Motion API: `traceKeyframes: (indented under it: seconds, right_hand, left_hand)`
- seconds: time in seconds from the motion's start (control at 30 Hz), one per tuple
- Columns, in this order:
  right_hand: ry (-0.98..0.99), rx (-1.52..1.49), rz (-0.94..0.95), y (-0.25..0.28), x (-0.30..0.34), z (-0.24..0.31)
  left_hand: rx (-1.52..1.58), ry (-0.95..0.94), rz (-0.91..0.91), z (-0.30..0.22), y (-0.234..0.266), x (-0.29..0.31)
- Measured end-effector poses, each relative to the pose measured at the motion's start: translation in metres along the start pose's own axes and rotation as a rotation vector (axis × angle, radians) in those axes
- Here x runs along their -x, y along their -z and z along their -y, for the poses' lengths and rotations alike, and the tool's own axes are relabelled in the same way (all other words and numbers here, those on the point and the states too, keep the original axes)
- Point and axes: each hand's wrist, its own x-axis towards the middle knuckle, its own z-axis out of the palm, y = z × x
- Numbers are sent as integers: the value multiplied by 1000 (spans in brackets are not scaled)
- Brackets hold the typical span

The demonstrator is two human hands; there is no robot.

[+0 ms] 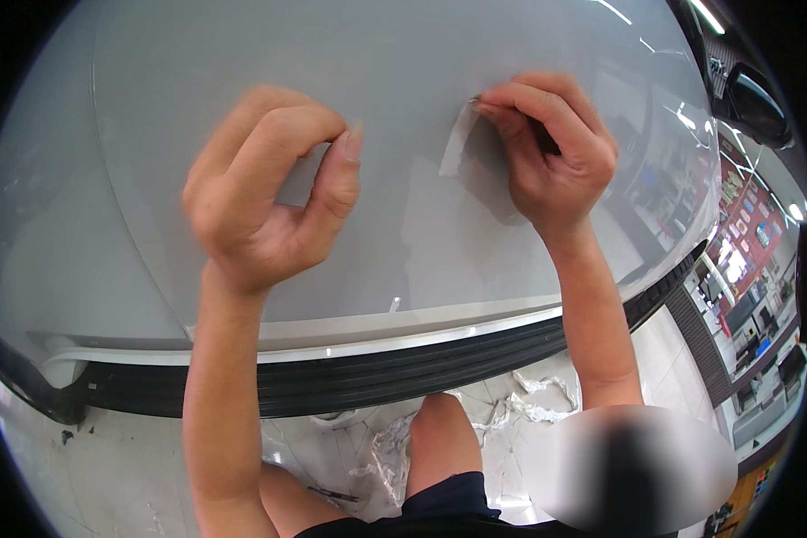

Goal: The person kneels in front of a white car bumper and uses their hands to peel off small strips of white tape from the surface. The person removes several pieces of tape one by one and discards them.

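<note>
My left hand is closed in a pinch in front of a glossy grey car body panel, thumb tip against forefinger. Whatever lies between those fingertips, if anything, is too small to make out. To its right, my right hand pinches the top end of a thin whitish strip of film. The strip hangs down from the fingertips, close to the panel. Reflections of my hand and arm show in the shiny surface. A tiny pale scrap is on the panel's lower part.
Below the panel runs a black ribbed running board. Crumpled strips of clear film lie on the tiled floor around my bent knee. A black side mirror juts out at upper right, with a cluttered counter beyond.
</note>
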Motion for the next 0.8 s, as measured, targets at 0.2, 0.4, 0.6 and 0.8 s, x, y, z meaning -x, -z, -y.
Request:
traceKeyframes:
  seconds: [0.2,0.4,0.6,0.8]
  right_hand:
    - [27,40,3,0,1,-1]
    - [51,37,-30,-3,4,-3]
    - [69,44,-44,-4,5,-4]
    - [72,35,-48,-4,4,-4]
  left_hand:
    - [17,37,-27,-4,-3,-3]
    - [0,31,0,-3,-1,-1]
    - [-16,-3,21,-1,-1,0]
    - [-17,3,32,-2,0,0]
